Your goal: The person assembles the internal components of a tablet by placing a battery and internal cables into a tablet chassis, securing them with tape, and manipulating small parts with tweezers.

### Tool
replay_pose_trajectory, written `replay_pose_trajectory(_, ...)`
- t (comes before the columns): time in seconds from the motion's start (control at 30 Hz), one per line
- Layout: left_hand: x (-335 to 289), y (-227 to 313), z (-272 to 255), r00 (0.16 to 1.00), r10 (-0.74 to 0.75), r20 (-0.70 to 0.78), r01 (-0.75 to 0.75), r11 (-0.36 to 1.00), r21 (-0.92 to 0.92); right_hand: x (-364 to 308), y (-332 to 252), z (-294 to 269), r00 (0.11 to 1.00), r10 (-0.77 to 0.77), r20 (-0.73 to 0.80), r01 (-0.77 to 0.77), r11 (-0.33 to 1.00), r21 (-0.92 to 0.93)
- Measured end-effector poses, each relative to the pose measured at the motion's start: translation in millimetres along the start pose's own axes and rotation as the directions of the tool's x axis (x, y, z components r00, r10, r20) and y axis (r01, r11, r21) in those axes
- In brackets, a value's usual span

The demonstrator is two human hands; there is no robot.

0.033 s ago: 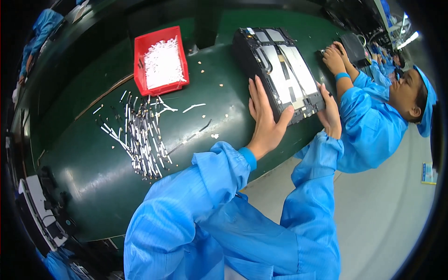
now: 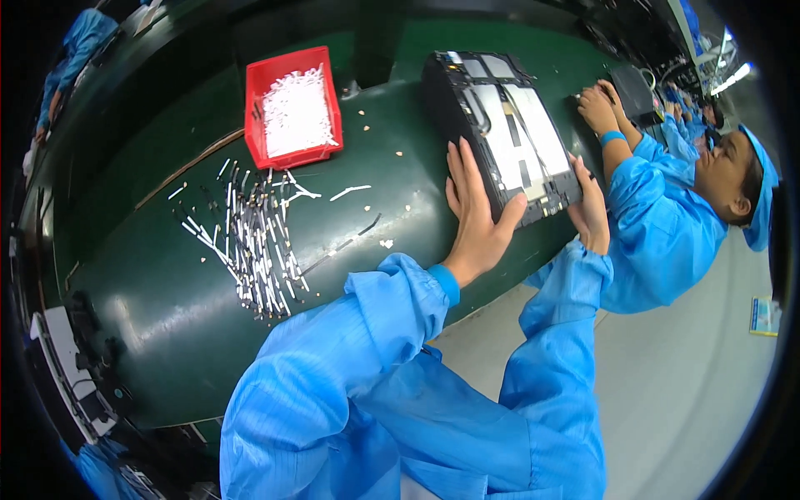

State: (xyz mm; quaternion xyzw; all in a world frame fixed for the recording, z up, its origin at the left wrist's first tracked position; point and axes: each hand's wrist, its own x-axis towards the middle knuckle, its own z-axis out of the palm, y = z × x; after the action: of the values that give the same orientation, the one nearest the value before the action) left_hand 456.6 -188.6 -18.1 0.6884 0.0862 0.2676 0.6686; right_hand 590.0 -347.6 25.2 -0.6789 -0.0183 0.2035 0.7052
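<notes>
Block-shaped black device stack [image 2: 533, 133] with silver panels sits right of upper centre in the frame; whether its near end touches the green table [image 2: 167, 333] is hard to judge from here. The left hand [image 2: 479, 212] lies against its left side, fingers straight and thumb spread apart at the near corner. The right hand [image 2: 592, 208] is at the lower right edge; its fingers are partly hidden, so I cannot tell how they are set. At upper left, a red bin [image 2: 304, 157] holds white pieces [image 2: 298, 108], with black-and-white strips [image 2: 258, 242] heaped below.
</notes>
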Motion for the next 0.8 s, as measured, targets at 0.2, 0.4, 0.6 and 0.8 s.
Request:
replay_pose_trajectory(0.2,-15,12,7,0.998,-0.013,0.057,0.007,0.995,0.098,-12,-6,-7,0.994,-0.105,0.009,0.106,0.990,-0.098)
replay_pose_trajectory(0.4,-12,7,8,0.997,-0.074,0.017,0.075,0.988,-0.138,8,-10,-7,0.992,-0.008,0.125,-0.009,0.990,0.141)
replay_pose_trajectory(0.6,-3,6,6,0.992,-0.128,0.012,0.127,0.966,-0.226,36,14,-23,0.999,0.035,0.017,-0.036,0.997,0.072)
replay_pose_trajectory(0.8,0,10,-2,0.992,-0.113,-0.048,0.109,0.992,-0.067,-1,31,-15,0.994,0.074,0.083,-0.099,0.928,0.359)
